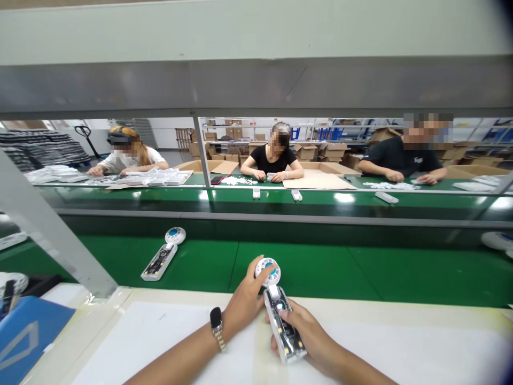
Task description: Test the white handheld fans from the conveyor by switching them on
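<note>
A white handheld fan [285, 337] is held between my two hands above the near edge of the worktop. Its round head, blue in the middle, points away from me, and dark electronics show in its uncovered handle. My left hand [246, 299], with a watch [216, 318] on the wrist, grips the head, thumb across its face. Wrapped around the handle is my right hand [310, 329], its thumb on the exposed electronics. A similar fan [159, 262] with an uncovered handle lies on the green belt [312, 267] to the left.
A slanted metal post [60, 230] rises at left, near a blue folder-like item [30, 334]. Overhead runs a wide beam [256, 80]. Another white fan part [497, 240] lies at far right. Across the line, three people work beside white parts [238, 181] and cardboard boxes [306, 152].
</note>
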Demonstrator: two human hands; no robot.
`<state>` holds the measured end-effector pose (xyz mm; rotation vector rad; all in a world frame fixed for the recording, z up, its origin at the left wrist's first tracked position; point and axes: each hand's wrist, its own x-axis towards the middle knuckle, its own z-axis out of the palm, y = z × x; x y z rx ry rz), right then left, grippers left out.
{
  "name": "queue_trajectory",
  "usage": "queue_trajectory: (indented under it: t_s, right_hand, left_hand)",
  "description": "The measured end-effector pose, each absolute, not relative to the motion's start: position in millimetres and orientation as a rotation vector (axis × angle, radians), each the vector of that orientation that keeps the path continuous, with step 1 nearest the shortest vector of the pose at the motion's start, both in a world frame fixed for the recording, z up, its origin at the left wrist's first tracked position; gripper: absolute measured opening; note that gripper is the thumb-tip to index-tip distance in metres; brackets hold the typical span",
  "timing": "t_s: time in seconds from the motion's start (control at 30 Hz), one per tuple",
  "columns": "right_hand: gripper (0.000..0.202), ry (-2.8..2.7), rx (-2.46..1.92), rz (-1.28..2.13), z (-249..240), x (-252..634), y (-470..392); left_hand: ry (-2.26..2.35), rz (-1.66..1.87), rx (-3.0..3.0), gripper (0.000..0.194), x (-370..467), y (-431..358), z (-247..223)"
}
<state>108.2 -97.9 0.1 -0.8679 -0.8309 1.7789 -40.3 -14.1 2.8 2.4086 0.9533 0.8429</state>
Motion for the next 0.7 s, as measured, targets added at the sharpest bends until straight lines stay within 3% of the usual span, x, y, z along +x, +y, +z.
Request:
queue_trajectory:
  t_s: [0.7]
  right_hand:
    - [0.051, -0.886, -0.923, 1.768, 3.1, 107.0, -97.9]
  left_hand:
    - [0.965, 0.809, 2.399, 0.058, -40.9, -15.5, 3.9]
